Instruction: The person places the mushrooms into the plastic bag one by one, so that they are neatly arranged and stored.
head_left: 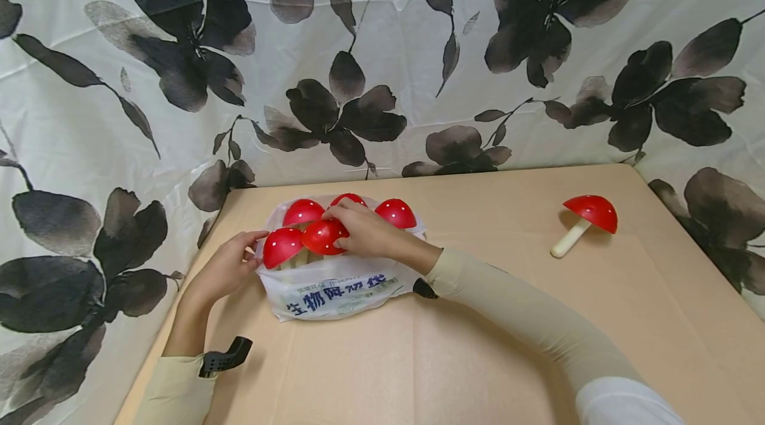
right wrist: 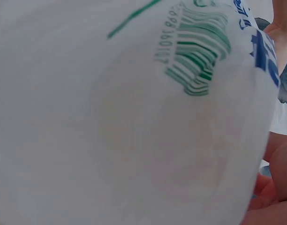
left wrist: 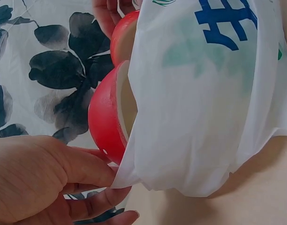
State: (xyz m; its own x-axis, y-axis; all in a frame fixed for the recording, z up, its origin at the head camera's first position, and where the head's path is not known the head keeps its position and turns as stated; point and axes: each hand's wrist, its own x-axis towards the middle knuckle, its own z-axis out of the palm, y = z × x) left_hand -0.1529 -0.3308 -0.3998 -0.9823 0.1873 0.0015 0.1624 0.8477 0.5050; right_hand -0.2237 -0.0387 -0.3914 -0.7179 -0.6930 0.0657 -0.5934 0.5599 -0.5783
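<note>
A white plastic bag [head_left: 343,289] with blue printed characters stands on the table, holding several toy mushrooms with red, white-dotted caps. At the bag's left side, my left hand [head_left: 233,264] pinches its rim between thumb and finger, beside the leftmost mushroom [head_left: 282,248]. My right hand [head_left: 367,229] reaches over the opening and grips the front middle mushroom [head_left: 321,237] by its cap. In the left wrist view, the plastic edge runs to the fingertips of the left hand [left wrist: 35,178]. The bag [right wrist: 134,117] blocks most of the right wrist view, and the mushroom stems are largely hidden inside it.
One more red-capped mushroom [head_left: 590,214] lies on its side at the table's right, its pale stem pointing to the front left. The light wooden table [head_left: 478,358] ends at a floral cloth [head_left: 370,33] hanging behind and at the sides.
</note>
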